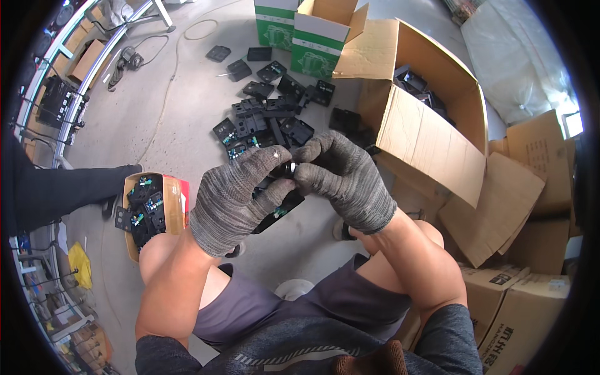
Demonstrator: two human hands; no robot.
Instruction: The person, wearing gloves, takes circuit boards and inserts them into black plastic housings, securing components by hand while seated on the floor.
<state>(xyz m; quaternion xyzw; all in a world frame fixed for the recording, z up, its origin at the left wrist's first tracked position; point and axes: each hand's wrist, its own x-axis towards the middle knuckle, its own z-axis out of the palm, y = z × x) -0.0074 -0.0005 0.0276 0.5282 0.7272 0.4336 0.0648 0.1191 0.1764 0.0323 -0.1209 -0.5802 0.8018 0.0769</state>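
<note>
My left hand (232,199) and my right hand (350,181), both in grey knit gloves, meet in front of me over my knees. Thumb and fingers of each hand are pinched around a small dark part with a shiny silvery end (289,167), mostly covered by the gloves, its kind unclear. Just below the fingers a black plastic housing (279,215) shows in part, with a bit of green on it; whether a hand touches it I cannot tell. Beyond my hands, black plastic housings (250,119) lie in a loose heap on the floor, some with blue-green pieces inside.
A small carton (175,203) of similar parts stands at my left, near another person's dark-clothed leg (75,190). To the right is a large open cardboard box (431,134) holding black parts. Green-and-white boxes (319,47) stand ahead; flattened cardboard (494,206) leans right.
</note>
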